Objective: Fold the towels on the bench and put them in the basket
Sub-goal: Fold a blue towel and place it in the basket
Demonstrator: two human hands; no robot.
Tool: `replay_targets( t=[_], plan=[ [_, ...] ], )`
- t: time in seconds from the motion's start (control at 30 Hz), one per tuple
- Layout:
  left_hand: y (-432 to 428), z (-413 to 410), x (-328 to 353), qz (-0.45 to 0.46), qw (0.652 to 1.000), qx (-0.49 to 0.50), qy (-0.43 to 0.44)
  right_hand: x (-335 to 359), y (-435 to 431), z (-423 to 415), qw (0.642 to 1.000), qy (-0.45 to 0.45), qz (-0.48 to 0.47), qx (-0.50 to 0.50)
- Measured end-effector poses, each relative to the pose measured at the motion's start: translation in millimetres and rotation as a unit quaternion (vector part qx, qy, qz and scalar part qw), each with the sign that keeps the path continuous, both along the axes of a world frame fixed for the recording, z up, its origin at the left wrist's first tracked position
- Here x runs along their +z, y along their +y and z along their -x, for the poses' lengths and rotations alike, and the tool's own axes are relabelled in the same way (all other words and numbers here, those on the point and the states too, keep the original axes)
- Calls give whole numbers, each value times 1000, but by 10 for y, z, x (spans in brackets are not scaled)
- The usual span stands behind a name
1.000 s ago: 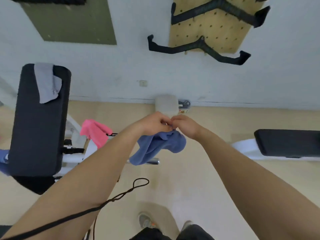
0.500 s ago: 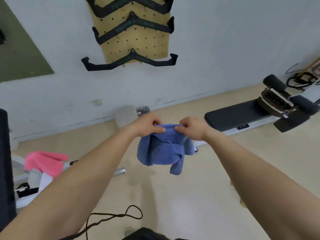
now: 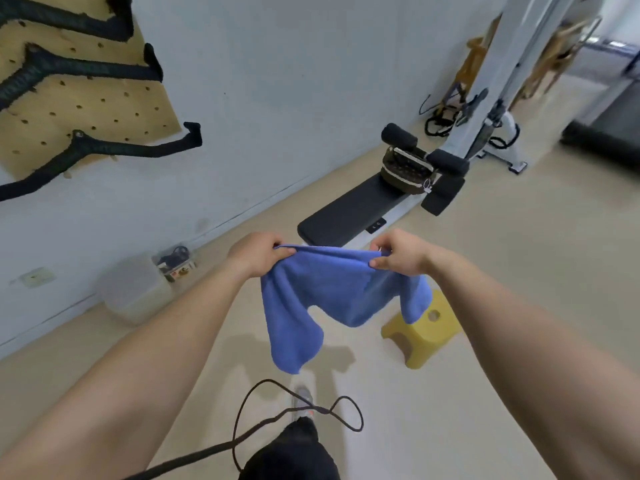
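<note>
Left hand (image 3: 259, 253): fingers pressed together, pinching one end of the top edge of the blue towel (image 3: 332, 299). Right hand (image 3: 398, 253): same pinch on the other end. Towel: held in the air at centre frame, edge stretched between the hands, body hanging uneven with one long lobe low and left and a short flap right. Risks: the bunched cloth may fold crooked if the corners are not found; a thin pinch may let an end slip to the floor (image 3: 485, 306). Arms: both reach forward, forearms converging, knuckles up. Surroundings: black counter (image 3: 349, 211) just beyond the hands; yellow stool (image 3: 420, 336) below right; basket not identifiable in view.
</note>
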State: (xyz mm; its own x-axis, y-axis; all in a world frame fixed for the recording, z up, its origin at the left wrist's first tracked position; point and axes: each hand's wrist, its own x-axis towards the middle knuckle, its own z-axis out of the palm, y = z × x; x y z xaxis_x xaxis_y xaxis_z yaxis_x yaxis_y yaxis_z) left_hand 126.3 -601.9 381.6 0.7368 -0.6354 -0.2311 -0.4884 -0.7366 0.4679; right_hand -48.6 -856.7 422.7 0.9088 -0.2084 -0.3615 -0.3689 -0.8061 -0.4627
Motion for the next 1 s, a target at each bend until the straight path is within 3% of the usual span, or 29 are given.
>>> replay_targets(
  t=[0.17, 0.5, 0.8, 1.0],
  plan=[
    [-951, -391, -120, 4, 1000, -25, 15, -111, -821, -181, 992, -15, 83, -93],
    [-2537, -2050, -394, -20, 997, -50, 49, -138, -2392, -1489, 990, 26, -36, -134],
    [-3395, -3213, -341, -51, 998, 38, 10, -147, -3336, -2822, 971, -5, -107, -212],
    [-3822, -3871, -370, -57, 992, 111, 4, -417, -4102, -3969, 997, 28, -22, -68]
  ],
)
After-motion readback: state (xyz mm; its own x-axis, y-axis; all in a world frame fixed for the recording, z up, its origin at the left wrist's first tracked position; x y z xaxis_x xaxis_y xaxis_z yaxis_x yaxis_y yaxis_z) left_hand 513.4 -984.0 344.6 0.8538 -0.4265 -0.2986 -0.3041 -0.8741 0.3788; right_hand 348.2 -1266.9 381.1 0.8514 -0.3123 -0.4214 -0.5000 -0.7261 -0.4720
